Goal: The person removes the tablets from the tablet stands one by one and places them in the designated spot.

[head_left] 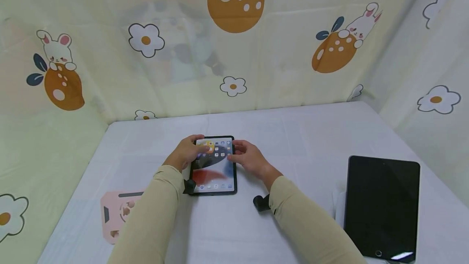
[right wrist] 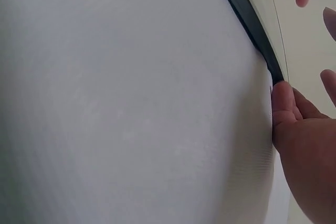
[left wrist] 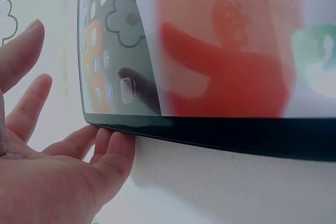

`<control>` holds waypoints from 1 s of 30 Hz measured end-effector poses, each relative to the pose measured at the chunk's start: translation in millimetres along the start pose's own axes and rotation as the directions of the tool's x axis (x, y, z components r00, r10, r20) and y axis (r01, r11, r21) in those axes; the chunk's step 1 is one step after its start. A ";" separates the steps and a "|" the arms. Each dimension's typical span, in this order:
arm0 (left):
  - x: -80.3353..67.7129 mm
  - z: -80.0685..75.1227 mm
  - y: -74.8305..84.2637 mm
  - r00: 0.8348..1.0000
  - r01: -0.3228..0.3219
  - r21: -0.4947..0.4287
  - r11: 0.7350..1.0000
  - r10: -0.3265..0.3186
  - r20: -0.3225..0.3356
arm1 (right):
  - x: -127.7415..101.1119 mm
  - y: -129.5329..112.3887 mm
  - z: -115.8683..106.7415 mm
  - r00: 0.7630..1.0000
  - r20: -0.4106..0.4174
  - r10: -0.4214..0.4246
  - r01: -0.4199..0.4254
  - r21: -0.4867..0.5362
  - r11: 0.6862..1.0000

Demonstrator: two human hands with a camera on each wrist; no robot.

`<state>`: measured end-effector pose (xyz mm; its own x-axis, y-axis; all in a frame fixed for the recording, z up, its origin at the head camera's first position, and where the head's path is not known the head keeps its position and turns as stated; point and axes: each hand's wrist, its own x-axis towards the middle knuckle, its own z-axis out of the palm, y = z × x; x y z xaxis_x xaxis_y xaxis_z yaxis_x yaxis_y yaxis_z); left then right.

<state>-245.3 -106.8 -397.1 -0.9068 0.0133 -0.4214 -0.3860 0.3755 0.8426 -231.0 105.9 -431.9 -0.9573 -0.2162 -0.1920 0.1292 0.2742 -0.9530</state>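
A tablet (head_left: 212, 176) in a dark frame, its screen lit with rows of app icons, is between both hands near the middle of the white table. My left hand (head_left: 185, 152) holds its upper left side, with the thumb above the screen. In the left wrist view, the lower fingers (left wrist: 116, 153) curl against the tablet's edge, while other digits stand raised off it. My right hand (head_left: 253, 159) holds the upper right side. The right wrist view shows its fingertips (right wrist: 283, 98) at the dark edge, with other digits lifted away.
A larger black tablet (head_left: 382, 207) with a dark screen lies at the right, over a white item (head_left: 340, 211). At the left, the sleeve (head_left: 154, 211) partly hides a pink plate-like case (head_left: 111, 211) with cutouts. Patterned curtains (head_left: 183, 72) enclose the table's back and sides.
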 end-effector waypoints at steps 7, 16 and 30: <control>0.5 -0.7 -1.4 1.000 -0.006 0.064 0.998 0.006 -0.005 | -3.4 -0.5 -2.1 1.000 0.012 0.002 -0.002 0.012 1.000; -0.4 -0.5 -0.4 1.000 0.010 0.084 0.996 -0.009 -0.011 | -9.4 0.3 -2.5 0.999 0.031 0.020 -0.022 0.050 0.999; -6.5 1.0 -1.3 1.000 -0.022 0.086 0.996 0.022 0.003 | -15.2 -0.4 -0.4 0.999 0.024 0.030 -0.032 0.089 0.995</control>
<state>-238.7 -106.5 -395.8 -0.9143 0.0245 -0.4042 -0.3503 0.4531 0.8197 -216.6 109.4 -428.4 -0.9465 -0.2303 -0.2260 0.1824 0.1960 -0.9635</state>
